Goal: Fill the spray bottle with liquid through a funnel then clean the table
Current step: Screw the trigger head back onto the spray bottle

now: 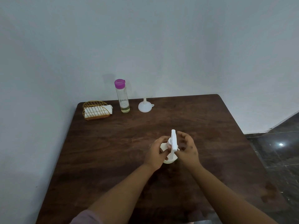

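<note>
Unscrewing the spray bottle [170, 152] head — left hand [157, 153] gripping the body, right hand [187, 149] curling loosely beside the trigger; funnel [145, 106] needs fetching next.

Place: a plain room in a home, most likely.
Table [113, 143]: dark brown wood, pushed into a corner.
Walls [145, 38]: bare and pale, with nothing hung on them.
Floor [278, 143]: dark shiny tiles, with a light shining back off them.
Napkin holder [96, 110]: gold wire with white napkins in it, the kind a family keeps where they eat.
</note>
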A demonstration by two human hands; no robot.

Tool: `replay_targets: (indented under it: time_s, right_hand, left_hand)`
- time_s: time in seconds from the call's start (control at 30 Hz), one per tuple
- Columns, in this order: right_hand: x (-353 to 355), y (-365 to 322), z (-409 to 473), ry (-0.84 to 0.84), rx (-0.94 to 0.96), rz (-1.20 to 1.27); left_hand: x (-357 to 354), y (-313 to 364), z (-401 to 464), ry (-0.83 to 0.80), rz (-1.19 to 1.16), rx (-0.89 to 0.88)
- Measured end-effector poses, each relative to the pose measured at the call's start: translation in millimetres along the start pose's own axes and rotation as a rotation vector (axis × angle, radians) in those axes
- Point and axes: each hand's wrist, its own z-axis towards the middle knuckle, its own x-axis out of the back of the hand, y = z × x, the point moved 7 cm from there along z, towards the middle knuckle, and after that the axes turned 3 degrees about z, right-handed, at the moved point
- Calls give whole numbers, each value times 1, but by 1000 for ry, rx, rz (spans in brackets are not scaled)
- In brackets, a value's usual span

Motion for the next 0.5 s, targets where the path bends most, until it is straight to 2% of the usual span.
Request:
replay_targets:
  time_s: [0.1,0.33,0.5]
  right_hand:
    - [1,-5,-2,-108,79,-39]
    - [-3,-11,2,55,43,-46]
    - [-7,-3,4,16,12,-62]
  left_hand:
    - [1,-2,1,16,23,5]
    - [-1,-5,1,10,-100,36]
    - [-1,-4,1,7,-97,13]
